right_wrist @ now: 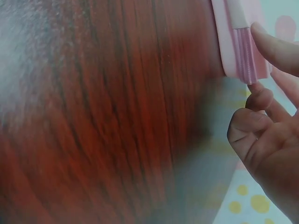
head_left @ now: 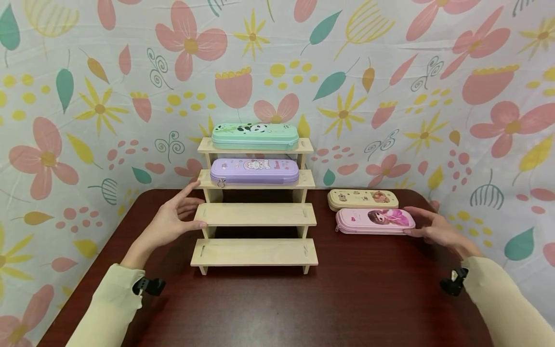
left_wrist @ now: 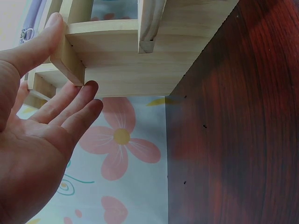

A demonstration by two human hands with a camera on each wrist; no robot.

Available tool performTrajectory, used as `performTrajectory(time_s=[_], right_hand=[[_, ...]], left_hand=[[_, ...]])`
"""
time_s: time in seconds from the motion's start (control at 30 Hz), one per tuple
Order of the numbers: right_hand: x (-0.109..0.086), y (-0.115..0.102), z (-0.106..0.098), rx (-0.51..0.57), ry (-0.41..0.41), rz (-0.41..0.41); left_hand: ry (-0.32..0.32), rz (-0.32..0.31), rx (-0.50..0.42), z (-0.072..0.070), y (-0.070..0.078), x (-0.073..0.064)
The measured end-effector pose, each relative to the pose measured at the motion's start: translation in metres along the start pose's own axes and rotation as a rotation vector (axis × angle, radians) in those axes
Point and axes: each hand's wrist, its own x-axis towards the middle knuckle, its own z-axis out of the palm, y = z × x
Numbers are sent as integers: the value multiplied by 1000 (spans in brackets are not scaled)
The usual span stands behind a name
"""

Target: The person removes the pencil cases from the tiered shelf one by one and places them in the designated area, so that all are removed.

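A pale wooden four-step rack [head_left: 253,214] stands on the table. On its top step lies a mint-green pencil case [head_left: 256,136] with a panda print; a purple pencil case [head_left: 255,172] lies one step lower. My left hand [head_left: 171,219] is at the rack's left side, fingers extended, its thumb touching a step's end in the left wrist view. To the right, a pink pencil case [head_left: 375,221] with a doll print lies in front of a cream pencil case [head_left: 363,199]. My right hand [head_left: 433,229] pinches the pink case's right end between thumb and fingers.
The dark red-brown wooden table [head_left: 277,308] reaches back to a hanging flower-patterned cloth [head_left: 277,62]. The rack's two lower steps show bare wood. Dark wrist straps [head_left: 149,286] sit over both light sleeves.
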Motion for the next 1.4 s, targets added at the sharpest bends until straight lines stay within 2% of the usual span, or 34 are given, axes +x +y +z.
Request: performTrajectory(time_s=[0.23, 0.47, 0.63, 0.77, 1.03, 1.27, 1.4], right_hand=[[-4, -11, -8, -132, 48, -128], [-3, -50, -7, -182, 63, -215], [-3, -85, 2, -159, 63, -305], [-1, -110, 12, -103, 32, -383], [11, -158, 25, -83, -42, -409], [25, -198, 41, -94, -57, -518], [29, -219, 49, -95, -78, -534]], left_hand=[[1, -3, 0, 0, 1, 1], [-1, -4, 0, -1, 1, 0], [1, -7, 0, 0, 1, 0], [-1, -8, -3, 1, 2, -1], [1, -9, -2, 1, 0, 0], [-1, -12, 6, -1, 0, 0], [-1, -10, -2, 0, 0, 0]])
